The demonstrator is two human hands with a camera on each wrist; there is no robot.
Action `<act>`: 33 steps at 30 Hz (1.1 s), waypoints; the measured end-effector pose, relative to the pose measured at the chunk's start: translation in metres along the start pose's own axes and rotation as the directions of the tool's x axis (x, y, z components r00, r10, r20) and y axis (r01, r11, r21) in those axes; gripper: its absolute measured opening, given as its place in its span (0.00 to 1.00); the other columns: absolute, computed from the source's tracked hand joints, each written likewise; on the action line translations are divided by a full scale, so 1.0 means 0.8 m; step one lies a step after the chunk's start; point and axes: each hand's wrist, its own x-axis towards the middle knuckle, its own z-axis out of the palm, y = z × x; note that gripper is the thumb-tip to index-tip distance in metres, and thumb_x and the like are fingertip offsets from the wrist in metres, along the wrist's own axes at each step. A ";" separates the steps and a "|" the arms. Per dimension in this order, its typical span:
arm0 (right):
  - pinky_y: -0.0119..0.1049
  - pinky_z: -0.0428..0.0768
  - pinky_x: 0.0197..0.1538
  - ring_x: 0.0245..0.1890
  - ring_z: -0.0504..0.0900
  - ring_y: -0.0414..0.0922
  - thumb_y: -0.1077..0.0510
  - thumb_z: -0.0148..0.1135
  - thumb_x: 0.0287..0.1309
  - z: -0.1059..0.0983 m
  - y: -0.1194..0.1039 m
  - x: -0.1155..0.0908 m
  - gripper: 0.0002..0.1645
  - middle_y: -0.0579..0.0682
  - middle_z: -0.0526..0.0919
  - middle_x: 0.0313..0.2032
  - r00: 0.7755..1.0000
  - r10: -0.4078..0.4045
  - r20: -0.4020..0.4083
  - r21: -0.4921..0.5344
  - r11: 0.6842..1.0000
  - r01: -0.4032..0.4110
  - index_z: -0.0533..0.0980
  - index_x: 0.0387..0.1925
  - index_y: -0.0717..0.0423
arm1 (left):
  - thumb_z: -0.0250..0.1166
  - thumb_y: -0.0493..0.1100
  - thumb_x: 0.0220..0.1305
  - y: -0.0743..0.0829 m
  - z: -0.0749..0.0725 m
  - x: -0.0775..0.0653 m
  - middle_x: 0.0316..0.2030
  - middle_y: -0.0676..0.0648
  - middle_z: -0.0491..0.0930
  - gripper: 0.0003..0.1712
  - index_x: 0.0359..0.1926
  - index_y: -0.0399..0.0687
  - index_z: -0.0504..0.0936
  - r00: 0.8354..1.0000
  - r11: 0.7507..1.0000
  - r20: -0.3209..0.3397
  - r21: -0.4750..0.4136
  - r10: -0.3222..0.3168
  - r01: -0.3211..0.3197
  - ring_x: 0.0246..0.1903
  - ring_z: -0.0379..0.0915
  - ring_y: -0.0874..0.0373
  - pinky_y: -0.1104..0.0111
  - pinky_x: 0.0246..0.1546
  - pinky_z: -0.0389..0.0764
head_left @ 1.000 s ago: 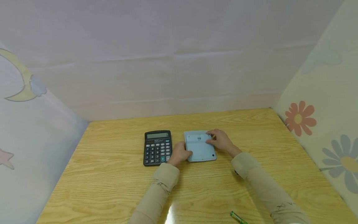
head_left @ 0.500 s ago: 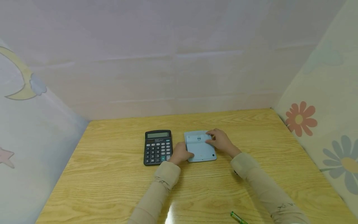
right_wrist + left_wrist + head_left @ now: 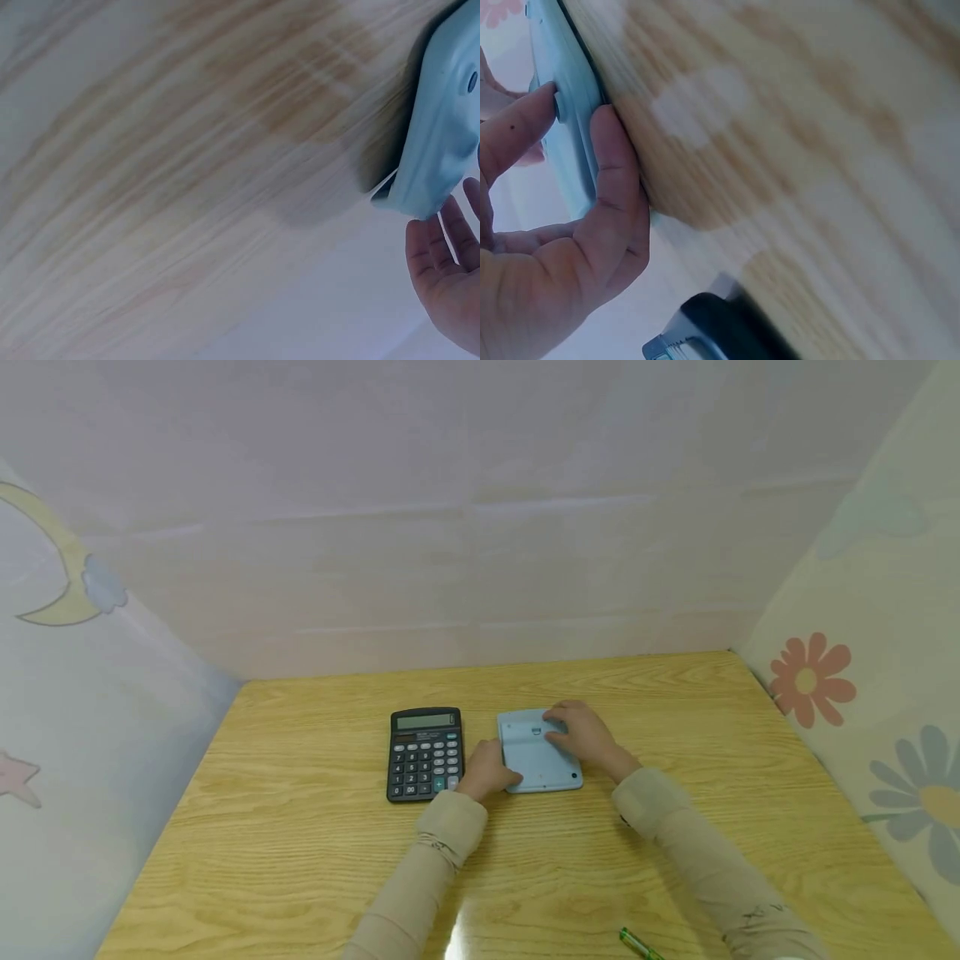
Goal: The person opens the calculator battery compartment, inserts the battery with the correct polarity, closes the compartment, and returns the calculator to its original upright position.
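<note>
A light blue calculator (image 3: 542, 768) lies face down on the wooden table, its back and small cover latch showing. My left hand (image 3: 487, 768) holds its left edge, thumb over the back. In the left wrist view, the left hand's fingers (image 3: 615, 165) curl along the blue calculator's (image 3: 574, 142) side. My right hand (image 3: 585, 731) reaches over the top right part of the back, thumb and fingers loosely bent near the latch. The right wrist view has the right hand (image 3: 450, 277) beside the blue casing (image 3: 435, 142), its thumb hidden.
A black calculator (image 3: 408, 739) lies face up just left of my left hand. Near the front edge is a slim green stick-shaped object (image 3: 639, 942), partly cut off by the frame. The wooden table (image 3: 300, 860) meets fabric walls at the back and sides.
My right hand has shifted slightly left, from the blue calculator's right edge further over its back. The left hand keeps its hold, its thumb slightly further onto the back.
</note>
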 end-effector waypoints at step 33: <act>0.46 0.74 0.46 0.43 0.78 0.53 0.58 0.64 0.52 0.013 -0.015 0.011 0.12 0.54 0.82 0.40 0.993 -0.098 -0.066 -0.139 0.986 0.088 0.81 0.39 0.59 | 0.71 0.36 0.45 -0.001 0.000 -0.001 0.33 0.41 0.76 0.25 0.44 0.30 0.73 1.000 1.000 0.004 -0.014 0.027 -0.027 0.32 0.71 0.53 0.64 0.33 0.75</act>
